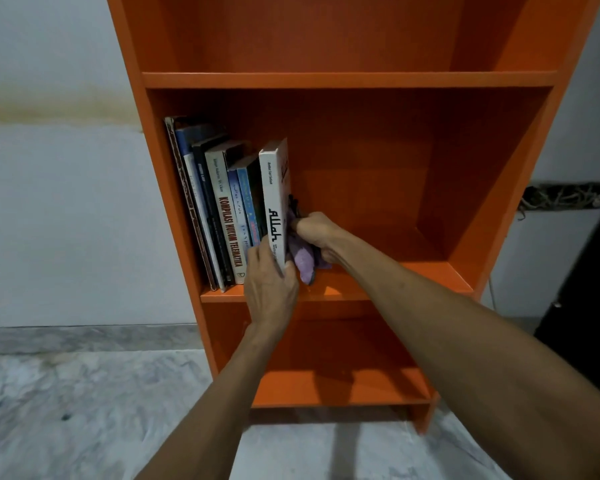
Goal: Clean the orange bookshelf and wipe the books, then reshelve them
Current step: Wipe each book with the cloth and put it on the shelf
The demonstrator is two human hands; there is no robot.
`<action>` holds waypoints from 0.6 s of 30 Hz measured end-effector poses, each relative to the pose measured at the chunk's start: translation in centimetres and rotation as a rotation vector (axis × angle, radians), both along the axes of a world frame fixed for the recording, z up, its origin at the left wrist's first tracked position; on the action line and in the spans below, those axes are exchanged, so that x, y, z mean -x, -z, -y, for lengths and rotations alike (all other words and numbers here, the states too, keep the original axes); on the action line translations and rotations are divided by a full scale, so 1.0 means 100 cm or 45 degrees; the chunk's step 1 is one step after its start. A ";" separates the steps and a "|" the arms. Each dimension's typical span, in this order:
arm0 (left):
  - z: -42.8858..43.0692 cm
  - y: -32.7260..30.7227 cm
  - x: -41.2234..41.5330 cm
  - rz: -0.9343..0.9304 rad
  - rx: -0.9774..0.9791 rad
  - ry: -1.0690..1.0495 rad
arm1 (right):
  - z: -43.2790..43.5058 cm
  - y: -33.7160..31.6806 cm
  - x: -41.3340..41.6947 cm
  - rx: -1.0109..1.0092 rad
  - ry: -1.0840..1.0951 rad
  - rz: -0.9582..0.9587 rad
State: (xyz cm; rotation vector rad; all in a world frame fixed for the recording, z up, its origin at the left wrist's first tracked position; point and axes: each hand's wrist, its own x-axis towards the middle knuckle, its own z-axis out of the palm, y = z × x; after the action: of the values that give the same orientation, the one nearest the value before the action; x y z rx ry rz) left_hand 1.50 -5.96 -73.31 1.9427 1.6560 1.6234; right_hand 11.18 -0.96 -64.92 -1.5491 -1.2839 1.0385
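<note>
I get soft, even indoor light from the front, deep shade in the back corners of the bookshelf [347, 79], a faint sheen on the marble floor [66, 410], slight overall softness, and wide-angle bending toward the edges.
</note>
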 end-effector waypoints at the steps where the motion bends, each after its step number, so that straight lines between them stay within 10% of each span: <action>1: -0.001 -0.001 0.004 -0.025 0.037 -0.030 | -0.002 0.002 0.003 0.006 -0.004 0.005; 18: 0.000 0.002 0.020 -0.375 0.320 -0.137 | -0.009 0.032 0.003 0.155 0.026 0.156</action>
State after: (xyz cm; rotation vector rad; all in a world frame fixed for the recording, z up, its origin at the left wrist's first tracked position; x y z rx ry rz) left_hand -0.46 -6.01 -73.52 2.0675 1.9908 1.1304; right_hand 10.84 -0.11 -68.13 -1.7377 -1.3044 1.0388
